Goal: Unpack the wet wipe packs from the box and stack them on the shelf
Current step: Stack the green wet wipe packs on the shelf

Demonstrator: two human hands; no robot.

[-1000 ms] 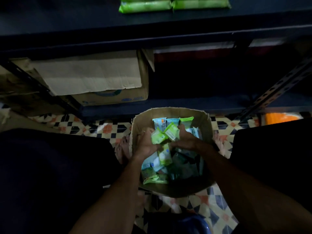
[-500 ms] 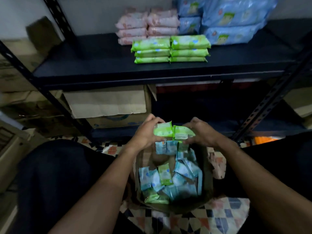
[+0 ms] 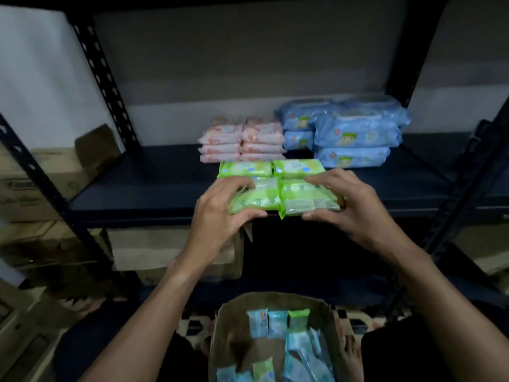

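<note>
Grips left pack (image 3: pixel 254 199) in left grip (image 3: pixel 217 208): thumb under near edge, fingers curled over top. Grips right pack (image 3: pixel 305 198) in right grip (image 3: pixel 355 208), in mirrored hold. Holds both packs flat and side by side, inner edges touching. Both green, in clear-printed wrap, right one slightly overlapping left at seam.

Position of held packs: over front edge of shelf (image 3: pixel 137 186), just in front of green stack (image 3: pixel 298 166). Contact with shelf or stack: cannot tell, hidden by the packs themselves.

On shelf, from front to back:
- Green stack, two columns side by side, touching.
- Pink packs (image 3: pixel 242 142), two columns, directly behind green stack.
- Blue packs (image 3: pixel 355 130), larger, piled right of pink packs and reaching toward back wall.

Below, at bottom of view: box (image 3: pixel 225 326), open, standing on tiled floor (image 3: pixel 192 321) between two dark-clothed legs. Inside: loose packs (image 3: pixel 278 321), blue and green, some upright along far wall, others tilted or lying lower down. Part of box bottom bare at left.

On lower shelf level, left of centre: carton (image 3: pixel 165 252), flap hanging down. Beyond left upright (image 3: pixel 102 67): more cartons (image 3: pixel 27 188), stacked, blurred.
</note>
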